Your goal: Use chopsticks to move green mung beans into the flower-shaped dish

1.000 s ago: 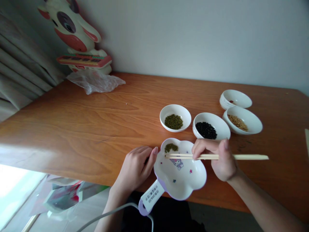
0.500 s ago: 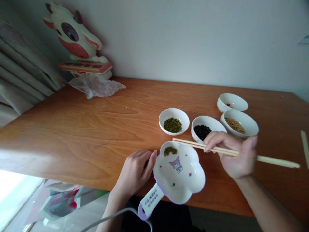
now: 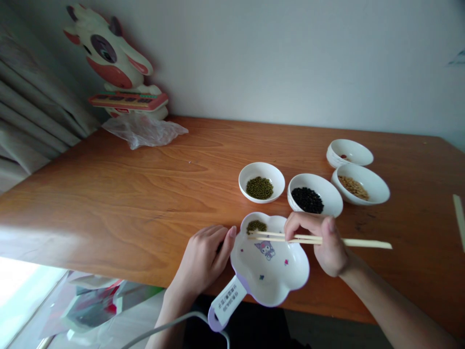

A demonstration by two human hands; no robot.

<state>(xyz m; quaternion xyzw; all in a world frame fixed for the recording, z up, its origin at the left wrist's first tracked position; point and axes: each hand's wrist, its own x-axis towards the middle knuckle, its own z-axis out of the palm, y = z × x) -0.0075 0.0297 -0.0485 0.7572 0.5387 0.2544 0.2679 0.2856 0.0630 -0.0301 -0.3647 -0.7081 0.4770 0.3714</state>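
— White flower-shaped dish [image 3: 271, 271], lower centre of frame, near table edge: status?
— Seated on wooden table [image 3: 145, 194], lilac-trimmed handle [image 3: 227, 301] overhanging edge toward lower left. Cartoon print on dish floor; small heap of green beans [image 3: 256, 226] at upper left lobe.
— Left hand [image 3: 203, 257]?
— Resting on table just left of dish, fingers loosely curled, fingertips touching dish rim. Holding nothing.
— Right hand [image 3: 323, 242]?
— Positioned right of dish, fingers closed around pair of wooden chopsticks [image 3: 312, 238]. Sticks lying almost level, narrow gap between them, tips over dish just below bean heap, butt ends extending toward right of frame. Cannot tell whether a bean sits between tips.
— Next row back?
— Two small white bowls above dish: left bowl of green beans [image 3: 261, 182], right bowl of black beans [image 3: 314, 195], near each other but apart.
— Further right and back?
— Bowl of tan beans [image 3: 360, 184] at centre right; nearly bare white bowl [image 3: 349, 152] directly behind, rims close or touching, cannot tell which.
— Far end?
— Crumpled clear plastic bag [image 3: 144, 130] at upper left of table, cow-shaped toy [image 3: 116, 63] standing behind against wall. Pale wooden strip [image 3: 459, 215] at right frame edge.
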